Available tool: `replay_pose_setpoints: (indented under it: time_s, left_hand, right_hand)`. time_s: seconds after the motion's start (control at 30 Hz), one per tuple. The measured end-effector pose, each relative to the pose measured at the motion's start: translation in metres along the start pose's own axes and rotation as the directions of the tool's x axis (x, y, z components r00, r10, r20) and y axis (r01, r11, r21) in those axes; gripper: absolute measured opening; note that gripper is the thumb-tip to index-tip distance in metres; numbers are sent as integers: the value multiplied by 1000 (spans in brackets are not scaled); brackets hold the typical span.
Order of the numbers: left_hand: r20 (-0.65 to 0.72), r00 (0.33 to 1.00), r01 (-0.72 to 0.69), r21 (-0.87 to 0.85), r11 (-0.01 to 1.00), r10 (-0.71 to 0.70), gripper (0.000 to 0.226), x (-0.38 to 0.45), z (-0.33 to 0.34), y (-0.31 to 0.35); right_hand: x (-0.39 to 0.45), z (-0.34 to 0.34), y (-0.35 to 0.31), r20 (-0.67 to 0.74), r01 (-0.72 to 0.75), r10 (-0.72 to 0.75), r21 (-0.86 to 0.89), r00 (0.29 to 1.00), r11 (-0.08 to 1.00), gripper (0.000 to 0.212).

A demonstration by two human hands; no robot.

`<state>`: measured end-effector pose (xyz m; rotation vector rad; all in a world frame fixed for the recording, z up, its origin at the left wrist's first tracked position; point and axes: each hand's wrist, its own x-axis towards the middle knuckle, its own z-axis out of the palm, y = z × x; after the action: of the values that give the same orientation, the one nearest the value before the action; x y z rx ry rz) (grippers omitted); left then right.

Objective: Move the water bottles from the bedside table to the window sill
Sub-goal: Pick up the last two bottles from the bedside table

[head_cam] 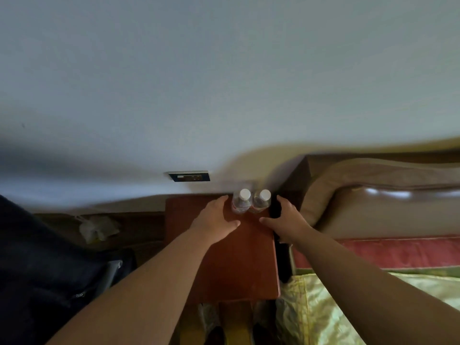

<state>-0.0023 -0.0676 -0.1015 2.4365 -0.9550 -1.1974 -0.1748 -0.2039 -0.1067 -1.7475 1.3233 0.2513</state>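
Head view, looking down. Reddish-brown wooden table (231, 265) against a pale wall (199, 83), dark socket plate (189, 176) on the wall just beyond the table's far left corner. Right of the table: padded brown headboard (373, 195) and a bed (373, 295) with a red band and pale green cover. Narrow dark gap between table and bed. Left: dark fabric mass (37, 257) and a crumpled clear plastic bag (97, 227) on the floor.

Left hand (214, 220) spread wide above the table, fingers extended toward the far edge, thumb angled right, holding nothing; fingertips just beside the left bottle, contact not discernible. Right hand (286, 220) likewise wide open, empty, thumb pointing left, fingers reaching along the table's right edge near the right bottle.

Two clear water bottles, left bottle (241, 201) and right bottle (261, 201), at the table's far right corner by the wall. Both upright, long axes vertical, white caps up, side by side and touching or nearly so, between the two hands.
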Motion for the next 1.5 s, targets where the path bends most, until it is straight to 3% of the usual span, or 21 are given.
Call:
replay_pose_setpoints:
  time_s: [0.23, 0.37, 0.47, 0.57, 0.67, 0.73, 0.87, 1.0, 1.1, 1.33, 1.4, 1.5]
  left_hand:
    - [8, 999, -32, -151, 988, 33, 103, 49, 27, 3]
    - [17, 998, -66, -100, 993, 68, 108, 71, 34, 4]
    - [28, 995, -90, -55, 994, 91, 112, 84, 40, 3]
    - [19, 994, -106, 51, 993, 105, 99, 89, 44, 3]
    - [35, 993, -122, 219, 968, 117, 72, 83, 54, 2]
    - [-7, 994, -109, 207, 972, 113, 72, 76, 65, -5]
    - [-110, 988, -98, 80, 992, 106, 63, 51, 70, -14]
    - [-211, 973, -109, -90, 990, 88, 55, 12, 58, -21]
    - [-222, 970, -142, -182, 973, 100, 61, -22, 39, -21]
    - [-341, 913, -287, -157, 945, 221, 74, -131, -27, 12]
    - [-375, 889, -336, -144, 931, 263, 75, -166, -52, 29]
    - [-435, 836, -429, -141, 892, 334, 75, -219, -90, 54]
  right_hand:
    - [45, 14, 11, -11, 6, -5, 86, 1000, 996, 91]
    - [65, 18, 10, 19, 46, -48, 100, 999, 994, 102]
    - [73, 25, 7, 39, 83, -84, 41, 996, 996, 87]
    - [79, 34, 7, -10, 94, -94, -15, 996, 995, 60]
    - [79, 46, 11, -64, 62, -61, 13, 996, 998, 56]
    - [74, 53, 14, -100, 47, -48, -11, 994, 999, 50]
    - [51, 63, 24, -162, 42, -47, -38, 986, 998, 41]
    - [18, 63, 35, -145, 88, -103, -107, 984, 990, 62]
    - [-14, 58, 36, -168, 143, -142, -6, 975, 990, 65]
    - [-120, 3, -14, -280, 335, -277, 189, 919, 923, 67]
    - [-158, -24, -42, -332, 401, -327, 186, 885, 897, 72]
    - [-219, -69, -83, -381, 516, -443, 110, 811, 850, 65]
